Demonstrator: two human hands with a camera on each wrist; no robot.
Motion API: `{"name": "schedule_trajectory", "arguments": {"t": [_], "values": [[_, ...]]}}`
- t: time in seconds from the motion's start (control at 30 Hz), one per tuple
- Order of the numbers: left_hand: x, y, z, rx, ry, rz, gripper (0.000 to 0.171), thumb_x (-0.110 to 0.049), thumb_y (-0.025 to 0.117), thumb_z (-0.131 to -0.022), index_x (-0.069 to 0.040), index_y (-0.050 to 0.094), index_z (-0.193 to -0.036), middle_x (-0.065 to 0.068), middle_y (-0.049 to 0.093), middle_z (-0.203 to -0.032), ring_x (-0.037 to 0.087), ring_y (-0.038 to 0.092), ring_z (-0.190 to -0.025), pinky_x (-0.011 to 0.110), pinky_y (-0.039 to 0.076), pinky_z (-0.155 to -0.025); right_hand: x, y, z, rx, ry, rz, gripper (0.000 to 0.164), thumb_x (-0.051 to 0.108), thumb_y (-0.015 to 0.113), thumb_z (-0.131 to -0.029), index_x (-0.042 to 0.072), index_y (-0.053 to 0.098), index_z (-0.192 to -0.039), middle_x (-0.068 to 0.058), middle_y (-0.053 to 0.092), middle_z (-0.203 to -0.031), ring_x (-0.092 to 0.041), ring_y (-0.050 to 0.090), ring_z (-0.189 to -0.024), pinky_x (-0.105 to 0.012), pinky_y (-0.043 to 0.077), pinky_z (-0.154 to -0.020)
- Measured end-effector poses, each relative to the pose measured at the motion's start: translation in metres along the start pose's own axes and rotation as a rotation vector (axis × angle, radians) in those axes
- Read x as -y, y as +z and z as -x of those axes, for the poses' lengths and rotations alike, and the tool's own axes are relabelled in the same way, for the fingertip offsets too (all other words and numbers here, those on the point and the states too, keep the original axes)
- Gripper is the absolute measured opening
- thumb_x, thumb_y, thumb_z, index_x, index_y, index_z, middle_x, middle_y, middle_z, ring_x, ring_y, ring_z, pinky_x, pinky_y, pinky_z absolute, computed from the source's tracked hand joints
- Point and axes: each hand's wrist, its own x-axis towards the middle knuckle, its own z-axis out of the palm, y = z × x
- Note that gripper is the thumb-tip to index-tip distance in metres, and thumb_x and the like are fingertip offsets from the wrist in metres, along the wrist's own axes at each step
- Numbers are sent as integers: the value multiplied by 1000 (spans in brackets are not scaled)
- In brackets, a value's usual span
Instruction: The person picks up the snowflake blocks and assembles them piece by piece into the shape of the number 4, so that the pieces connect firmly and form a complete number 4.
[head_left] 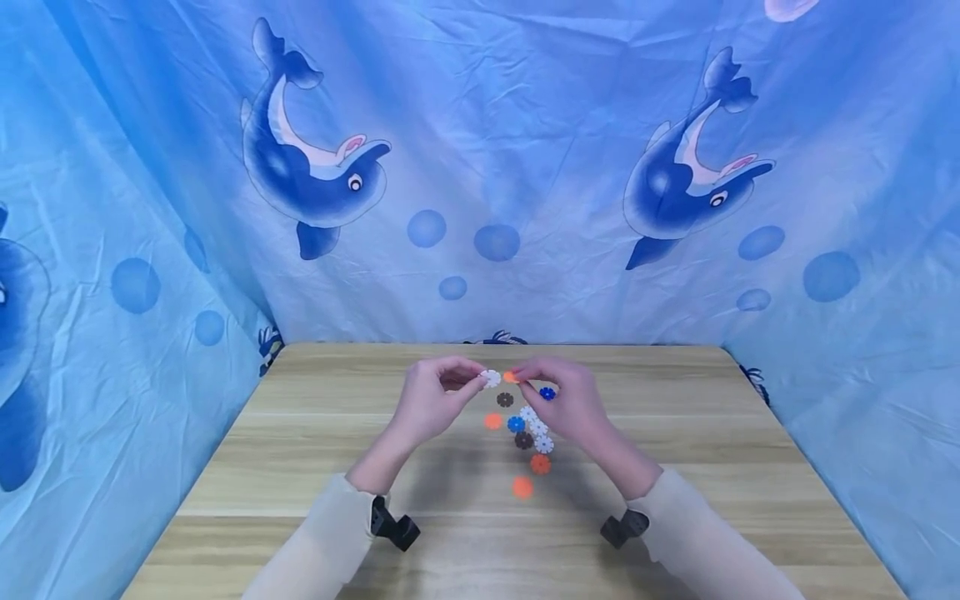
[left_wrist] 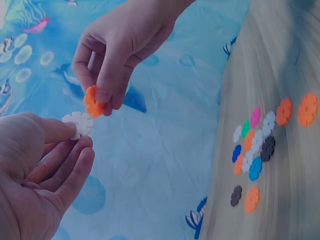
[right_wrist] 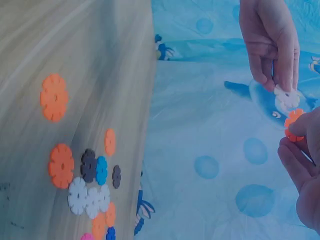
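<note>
My left hand [head_left: 436, 395] pinches a white snowflake disc [left_wrist: 79, 125] with notched edges between thumb and fingers. Facing it, my right hand [head_left: 564, 397] pinches an orange snowflake disc [left_wrist: 93, 101] by its edge. Both discs are held up above the table, edges close to each other; in the right wrist view the white one overlaps the orange disc [right_wrist: 294, 125] at its rim. Below the hands lie loose discs: a brown disc [head_left: 506, 400], a light blue disc [head_left: 516, 424], a dark blue disc [head_left: 547, 393] and several white and orange ones.
The wooden table [head_left: 300, 467] ends at a blue curtain [head_left: 465, 167] printed with dolphins. A pink disc [left_wrist: 256, 117] and a green disc [left_wrist: 245, 129] lie among the others. One orange disc [head_left: 522, 487] lies nearest the front. Each wrist wears a black camera [head_left: 394, 525].
</note>
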Motion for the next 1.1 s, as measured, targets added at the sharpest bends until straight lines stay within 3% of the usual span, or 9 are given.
{"name": "schedule_trajectory", "arguments": {"t": [0.33,0.67,0.9,1.1], "values": [[-10,4,0,-7,31,-10,6,-13,81,-96,-10,82,-101,5,83,-96,16,80,-87,27,67,-81,5,-5,4,-94,-73,-11,18,-5,81,-86,12,81,-92,-5,84,-102,-23,81,-91,-28,67,-81],[-14,4,1,21,37,21,5,-11,79,-97,-8,81,-101,6,82,-95,16,78,-86,25,66,-83,2,-8,5,-95,-111,-106,24,-14,79,-83,9,79,-90,-9,83,-100,-27,81,-92,-18,64,-82],[-13,3,1,44,50,52,6,-10,78,-97,-8,80,-102,7,82,-96,16,79,-87,24,66,-83,3,-11,6,-84,-109,-143,22,-14,77,-85,8,78,-91,-11,83,-102,-27,81,-93,-18,63,-85],[-12,5,2,69,57,79,6,-8,77,-97,-7,80,-102,8,81,-96,17,79,-87,27,67,-83,2,-12,6,-67,-155,-136,13,-5,79,-89,8,78,-91,-11,83,-103,-28,81,-95,-21,65,-84]]}}
